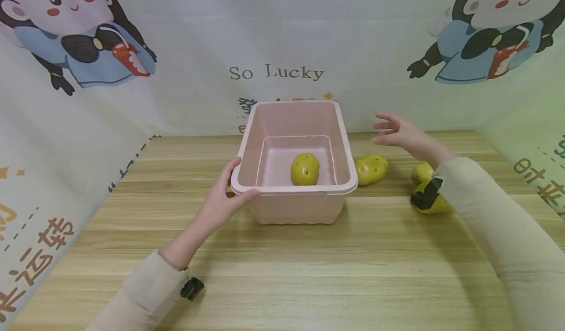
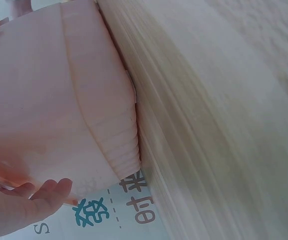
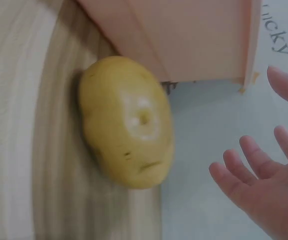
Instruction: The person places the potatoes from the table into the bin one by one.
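A pink plastic bin (image 1: 293, 190) stands on the table, with one yellow potato (image 1: 304, 168) lying inside on its floor. My left hand (image 1: 218, 198) grips the bin's near left corner, thumb over the front rim and fingers along the outer left side. In the air to the right of the bin, my right hand (image 1: 399, 134) is empty with its fingers spread. Below it, a second potato (image 3: 126, 122) lies on the wood close beside the bin's right wall.
More potatoes (image 1: 438, 205) lie farther right, partly hidden by the right sleeve and a black wrist strap (image 1: 425, 197). A printed cloth (image 1: 282, 41) hangs behind the wooden table (image 1: 282, 277) and along both sides.
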Motion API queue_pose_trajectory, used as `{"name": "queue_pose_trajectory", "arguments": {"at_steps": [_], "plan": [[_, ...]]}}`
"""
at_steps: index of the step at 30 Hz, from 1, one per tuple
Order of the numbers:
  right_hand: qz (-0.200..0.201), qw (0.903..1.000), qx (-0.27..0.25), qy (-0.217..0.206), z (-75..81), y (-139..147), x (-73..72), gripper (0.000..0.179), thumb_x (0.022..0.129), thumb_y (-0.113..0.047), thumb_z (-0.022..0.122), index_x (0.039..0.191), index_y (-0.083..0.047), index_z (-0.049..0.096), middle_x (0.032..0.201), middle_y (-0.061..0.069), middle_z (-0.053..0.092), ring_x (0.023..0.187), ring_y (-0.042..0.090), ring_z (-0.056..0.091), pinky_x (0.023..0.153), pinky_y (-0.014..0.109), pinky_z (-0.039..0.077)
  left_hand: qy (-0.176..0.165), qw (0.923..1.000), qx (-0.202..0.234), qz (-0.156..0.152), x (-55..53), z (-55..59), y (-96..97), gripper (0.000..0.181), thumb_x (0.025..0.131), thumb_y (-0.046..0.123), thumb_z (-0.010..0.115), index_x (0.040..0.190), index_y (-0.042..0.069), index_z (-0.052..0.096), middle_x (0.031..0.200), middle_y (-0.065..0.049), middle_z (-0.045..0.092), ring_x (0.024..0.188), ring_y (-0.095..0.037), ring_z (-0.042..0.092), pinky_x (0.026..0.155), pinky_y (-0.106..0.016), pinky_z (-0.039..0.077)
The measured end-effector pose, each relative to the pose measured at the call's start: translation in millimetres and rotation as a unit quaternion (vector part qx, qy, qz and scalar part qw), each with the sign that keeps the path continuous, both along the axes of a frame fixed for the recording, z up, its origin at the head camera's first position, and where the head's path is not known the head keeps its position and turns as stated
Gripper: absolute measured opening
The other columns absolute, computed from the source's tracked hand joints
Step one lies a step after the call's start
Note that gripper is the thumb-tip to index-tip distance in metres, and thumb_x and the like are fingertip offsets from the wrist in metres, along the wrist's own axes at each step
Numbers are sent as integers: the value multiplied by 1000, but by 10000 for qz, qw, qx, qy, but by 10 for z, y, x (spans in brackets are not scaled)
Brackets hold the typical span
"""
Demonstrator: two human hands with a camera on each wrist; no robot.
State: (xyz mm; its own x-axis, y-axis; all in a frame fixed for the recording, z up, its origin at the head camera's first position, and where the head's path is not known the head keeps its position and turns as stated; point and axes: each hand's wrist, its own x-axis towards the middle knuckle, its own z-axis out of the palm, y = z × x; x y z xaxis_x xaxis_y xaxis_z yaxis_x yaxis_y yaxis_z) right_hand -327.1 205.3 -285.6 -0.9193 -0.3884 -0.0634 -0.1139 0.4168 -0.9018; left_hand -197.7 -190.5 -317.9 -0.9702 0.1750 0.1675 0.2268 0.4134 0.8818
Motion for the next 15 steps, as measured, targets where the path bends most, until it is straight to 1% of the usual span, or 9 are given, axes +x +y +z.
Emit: {"name": "queue_pose_trajectory", "arguments": {"at_steps": [5, 8, 10, 15], "plan": [[19, 9999, 60, -148, -131, 33, 26, 76, 89, -11, 56, 147, -8, 6, 148, 24, 16, 133, 41, 17, 107, 57, 14, 2, 10000, 0, -1, 0, -2, 2, 82, 82, 25, 69, 145, 14, 19, 139, -13, 36, 119, -27, 42, 94, -43, 43], [54, 9996, 148, -237, -208, 41, 39, 78, 89, -14, 57, 147, -8, 6, 149, 24, 12, 134, 43, 11, 107, 59, 11, 0, 10000, -10, -4, -3, -4, 0, 81, 82, 25, 68, 145, 14, 18, 139, -13, 36, 118, -27, 42, 93, -42, 43], [89, 9994, 191, -286, -258, 45, 43, 79, 89, -15, 58, 147, -7, 5, 149, 25, 10, 134, 44, 9, 106, 61, 10, 0, 10000, -20, -2, -6, -6, 0, 81, 82, 24, 68, 145, 14, 18, 139, -13, 36, 118, -28, 42, 92, -42, 43], [200, 9987, 329, -338, -373, 49, 37, 78, 88, -12, 57, 146, -2, 5, 147, 30, 11, 133, 46, 13, 105, 59, 18, 2, 10000, -46, 5, 1, -1, 6, 80, 83, 22, 67, 145, 13, 18, 138, -14, 36, 118, -28, 42, 92, -41, 43]]}}
